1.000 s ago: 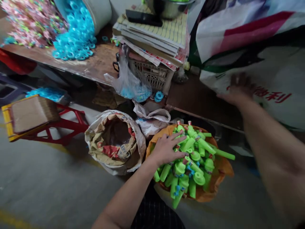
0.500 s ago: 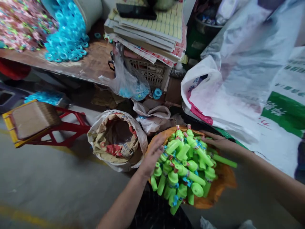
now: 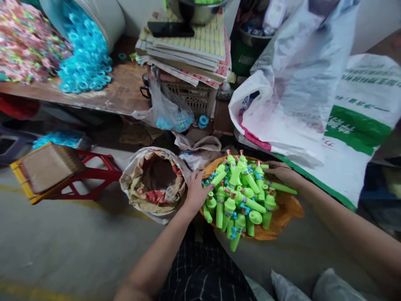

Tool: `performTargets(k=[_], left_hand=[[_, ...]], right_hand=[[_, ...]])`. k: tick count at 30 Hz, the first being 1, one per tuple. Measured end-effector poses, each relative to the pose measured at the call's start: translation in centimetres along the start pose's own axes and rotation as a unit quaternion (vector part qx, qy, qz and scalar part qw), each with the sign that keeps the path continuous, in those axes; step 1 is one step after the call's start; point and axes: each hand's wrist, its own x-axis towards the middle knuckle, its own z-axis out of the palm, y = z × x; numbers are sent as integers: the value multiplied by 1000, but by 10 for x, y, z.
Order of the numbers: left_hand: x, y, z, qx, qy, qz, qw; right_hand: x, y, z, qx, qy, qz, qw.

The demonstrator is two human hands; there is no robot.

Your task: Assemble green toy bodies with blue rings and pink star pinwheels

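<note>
An orange sack (image 3: pixel 286 217) stands in front of me, heaped with bright green plastic toys (image 3: pixel 242 196) that have small blue parts and red-and-white tips. My left hand (image 3: pixel 198 190) is at the sack's left rim, its fingers bent over the edge beside the toys. At the far right rim is my right hand (image 3: pixel 280 172); its fingers are partly hidden by the rim and the toys, and its grip cannot be made out. A white sack lined with brown paper (image 3: pixel 156 182) stands just left of the orange one.
A red and yellow stool (image 3: pixel 94 175) lies left. Behind is a wooden table (image 3: pixel 125 94) with blue rings (image 3: pixel 87 54), pink pieces (image 3: pixel 28 46) and stacked cards (image 3: pixel 188 48). Large white sacks (image 3: pixel 288 108) stand at the right; grey bags (image 3: pixel 335 286) lie at the bottom.
The view has shifted. The orange sack with its toys appears higher and more upright in the picture, with both hands still at its rim. More of the dark checked clothing shows below.
</note>
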Motion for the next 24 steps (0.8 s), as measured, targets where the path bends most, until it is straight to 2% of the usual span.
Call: performTargets(k=[3, 5, 8, 14, 19, 24], left_hand=[[-8, -9, -14, 16, 14, 27, 999], [-11, -15, -25, 99, -25, -4, 995], [-12, -20, -38, 226, -95, -52, 968], [-12, -17, -38, 304, -134, -103, 938], [-33, -20, -45, 325, -168, -69, 928], [-66, -33, -55, 292, -204, -31, 934]], right_hand=[[-6, 6, 1, -1, 3, 5, 1000], [-9, 8, 3, -3, -2, 8, 1000], [-13, 10, 5, 1, -8, 14, 1000], [-23, 3, 6, 22, -14, 35, 999], [-42, -2, 1, 56, -43, 89, 994], [-91, 4, -27, 73, -27, 116, 990]])
